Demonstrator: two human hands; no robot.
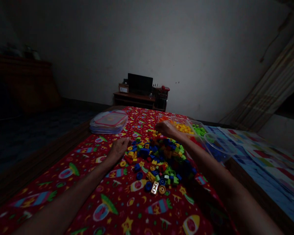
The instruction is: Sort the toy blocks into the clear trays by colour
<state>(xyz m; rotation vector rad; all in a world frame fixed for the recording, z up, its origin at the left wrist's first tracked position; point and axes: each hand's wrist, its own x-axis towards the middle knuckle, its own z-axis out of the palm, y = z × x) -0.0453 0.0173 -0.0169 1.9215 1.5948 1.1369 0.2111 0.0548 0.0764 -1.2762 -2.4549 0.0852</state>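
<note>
A loose pile of toy building bricks [159, 153] in blue, yellow, green and red lies on a red patterned cloth [134, 212]. At the pile's left edge is my left hand [119, 147], its fingers curled together; whatever they hold is hidden. My right hand [167, 128] is over the far side of the pile, close to a clear container with orange bricks [164, 119]. Its fingers are bent inward, and what is in them cannot be made out. To its right are containers with yellow bricks [185, 128], green bricks [199, 130] and blue bricks [218, 151]. Red bricks [196, 141] show partly behind my right forearm.
Stacked clear lids [109, 122], the top one pink-edged, lie at the far left of the cloth. A checked blanket [267, 156] covers the right side. Against the wall, a dark screen [140, 84] stands on a low desk [134, 97]. The room is dim.
</note>
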